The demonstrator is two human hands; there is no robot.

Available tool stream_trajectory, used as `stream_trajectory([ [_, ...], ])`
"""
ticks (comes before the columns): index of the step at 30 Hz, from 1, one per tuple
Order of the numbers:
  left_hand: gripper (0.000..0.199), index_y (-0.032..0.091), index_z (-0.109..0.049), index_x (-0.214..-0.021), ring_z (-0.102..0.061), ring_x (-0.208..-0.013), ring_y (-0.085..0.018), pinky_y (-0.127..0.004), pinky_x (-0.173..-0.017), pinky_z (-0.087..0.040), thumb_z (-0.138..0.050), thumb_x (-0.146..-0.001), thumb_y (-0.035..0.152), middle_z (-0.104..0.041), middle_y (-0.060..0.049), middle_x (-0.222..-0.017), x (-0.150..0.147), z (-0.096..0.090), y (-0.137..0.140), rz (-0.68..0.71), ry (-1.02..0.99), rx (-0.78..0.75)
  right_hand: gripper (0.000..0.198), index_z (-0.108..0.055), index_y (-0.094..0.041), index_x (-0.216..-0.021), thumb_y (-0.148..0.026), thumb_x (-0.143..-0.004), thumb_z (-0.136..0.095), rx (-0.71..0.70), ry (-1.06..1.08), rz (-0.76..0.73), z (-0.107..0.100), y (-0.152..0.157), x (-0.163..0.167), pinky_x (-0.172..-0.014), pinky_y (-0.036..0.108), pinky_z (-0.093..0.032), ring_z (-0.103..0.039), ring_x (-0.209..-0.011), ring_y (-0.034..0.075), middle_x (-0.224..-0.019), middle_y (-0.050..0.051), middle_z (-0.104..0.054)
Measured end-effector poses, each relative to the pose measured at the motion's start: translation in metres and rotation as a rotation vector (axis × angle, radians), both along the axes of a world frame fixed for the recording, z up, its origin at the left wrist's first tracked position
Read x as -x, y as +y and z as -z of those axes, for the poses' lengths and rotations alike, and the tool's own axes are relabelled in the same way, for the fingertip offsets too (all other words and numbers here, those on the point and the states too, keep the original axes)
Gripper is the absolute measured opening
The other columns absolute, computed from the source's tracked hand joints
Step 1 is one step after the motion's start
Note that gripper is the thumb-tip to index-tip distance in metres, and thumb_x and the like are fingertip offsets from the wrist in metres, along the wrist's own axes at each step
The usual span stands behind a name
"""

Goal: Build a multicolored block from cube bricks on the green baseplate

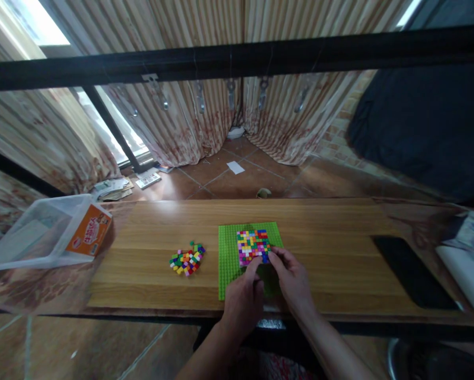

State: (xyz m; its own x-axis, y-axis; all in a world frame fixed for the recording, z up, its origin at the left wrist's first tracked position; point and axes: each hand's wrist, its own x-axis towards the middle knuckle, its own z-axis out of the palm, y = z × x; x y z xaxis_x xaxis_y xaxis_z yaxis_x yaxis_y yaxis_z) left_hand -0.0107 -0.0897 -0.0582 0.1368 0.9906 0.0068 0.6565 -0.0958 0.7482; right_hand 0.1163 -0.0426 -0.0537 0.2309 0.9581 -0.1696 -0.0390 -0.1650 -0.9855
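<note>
A green studded baseplate (228,274) lies on the wooden table, with a dense square of multicoloured small toy bricks (252,244) on its upper right part. My left hand (243,296) reaches in from below; its index finger touches the near edge of the brick square and the other fingers are curled. At the near right corner of the square, my right hand (294,275) has its thumb and fingers drawn together against the bricks. Whatever lies between the fingertips of either hand is too small or hidden to make out. Left of the baseplate sits a loose pile of small bricks (187,260).
The wooden table (142,285) spans the view. A dark flat tablet-like object (413,272) lies at its right end. On the left stands a translucent plastic bin (31,227) with an orange label (89,229). A dark metal bar (229,63) crosses beyond the table, before curtains (205,132).
</note>
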Motion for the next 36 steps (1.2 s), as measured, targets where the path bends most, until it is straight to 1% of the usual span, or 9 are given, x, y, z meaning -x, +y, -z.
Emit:
stream_trajectory([
  [3, 0.057, 0.025, -0.032, -0.144, -0.064, -0.074, -0.015, -0.027, -0.070, -0.048, -0.042, -0.088, 0.016, -0.068, 0.002, -0.082, 0.000, 0.001, 0.001, 0.008, -0.010, -0.014, 0.045, -0.068, -0.017, -0.089, -0.055, -0.064, -0.074, 0.029, 0.064, -0.033, 0.000, 0.003, -0.004, -0.078, 0.038, -0.052, -0.067, -0.082, 0.023, -0.087, 0.007, -0.073],
  [5, 0.057, 0.024, -0.033, -0.144, -0.064, -0.074, -0.015, -0.027, -0.071, -0.048, -0.042, -0.088, 0.016, -0.067, 0.002, -0.081, 0.001, 0.003, 0.000, 0.008, -0.019, -0.041, 0.047, -0.067, -0.017, -0.093, -0.057, -0.068, -0.070, 0.008, 0.010, -0.064, -0.004, 0.009, -0.009, -0.077, 0.037, -0.052, -0.066, -0.082, 0.023, -0.089, 0.008, -0.072],
  [9, 0.056, 0.022, -0.033, -0.144, -0.062, -0.071, -0.014, -0.025, -0.072, -0.047, -0.042, -0.089, 0.015, -0.066, 0.003, -0.077, 0.003, 0.007, -0.002, 0.006, -0.049, -0.095, 0.043, -0.063, -0.019, -0.113, -0.050, -0.084, -0.055, -0.233, -0.429, -0.130, -0.028, 0.032, -0.010, -0.088, 0.040, -0.048, -0.062, -0.099, 0.023, -0.111, 0.010, -0.067],
  [11, 0.054, 0.021, -0.034, -0.143, -0.062, -0.069, -0.013, -0.024, -0.071, -0.047, -0.042, -0.090, 0.016, -0.066, 0.002, -0.076, 0.004, 0.007, -0.004, 0.009, -0.073, -0.104, 0.040, -0.061, -0.018, -0.118, -0.043, -0.089, -0.051, -0.394, -0.678, -0.230, -0.043, 0.048, -0.001, -0.099, 0.040, -0.042, -0.056, -0.112, 0.024, -0.119, 0.011, -0.063],
  [13, 0.053, 0.021, -0.035, -0.142, -0.062, -0.069, -0.013, -0.023, -0.069, -0.047, -0.043, -0.090, 0.016, -0.066, 0.002, -0.076, 0.004, 0.006, -0.004, 0.009, -0.089, -0.104, 0.041, -0.058, -0.015, -0.123, -0.039, -0.092, -0.046, -0.450, -0.874, -0.365, -0.054, 0.065, 0.013, -0.102, 0.040, -0.038, -0.052, -0.118, 0.023, -0.122, 0.012, -0.061],
  [18, 0.053, 0.022, -0.034, -0.142, -0.062, -0.070, -0.013, -0.023, -0.066, -0.047, -0.042, -0.090, 0.015, -0.066, 0.002, -0.078, 0.005, 0.008, -0.006, 0.009, -0.084, -0.133, 0.048, -0.062, -0.015, -0.118, -0.049, -0.096, -0.036, -0.314, -1.204, -0.689, -0.056, 0.088, 0.046, -0.098, 0.041, -0.037, -0.054, -0.115, 0.026, -0.118, 0.014, -0.064],
  [20, 0.052, 0.022, -0.034, -0.142, -0.062, -0.068, -0.013, -0.023, -0.065, -0.047, -0.042, -0.090, 0.015, -0.066, 0.001, -0.078, 0.005, 0.011, -0.006, 0.023, -0.076, -0.148, 0.056, -0.065, -0.016, -0.111, -0.054, -0.097, -0.027, -0.240, -1.261, -0.747, -0.053, 0.088, 0.051, -0.093, 0.041, -0.039, -0.058, -0.109, 0.026, -0.112, 0.014, -0.066],
  [30, 0.053, 0.021, -0.034, -0.142, -0.064, -0.072, -0.014, -0.023, -0.067, -0.050, -0.041, -0.091, 0.015, -0.066, 0.000, -0.078, 0.005, 0.016, -0.004, 0.024, -0.073, -0.233, 0.062, -0.069, -0.015, -0.099, -0.059, -0.095, -0.025, -0.197, -1.334, -0.652, -0.055, 0.081, 0.054, -0.087, 0.036, -0.040, -0.061, -0.102, 0.026, -0.104, 0.014, -0.069],
  [36, 0.047, 0.022, -0.044, -0.136, -0.065, -0.071, -0.013, -0.023, -0.069, -0.053, -0.041, -0.090, 0.013, -0.068, 0.000, -0.078, 0.009, 0.002, -0.017, -0.048, -0.167, -0.209, 0.064, -0.069, -0.018, -0.092, -0.058, -0.097, -0.020, -0.160, -1.362, -0.668, -0.051, 0.076, 0.050, -0.082, 0.033, -0.040, -0.064, -0.095, 0.023, -0.099, 0.012, -0.070],
])
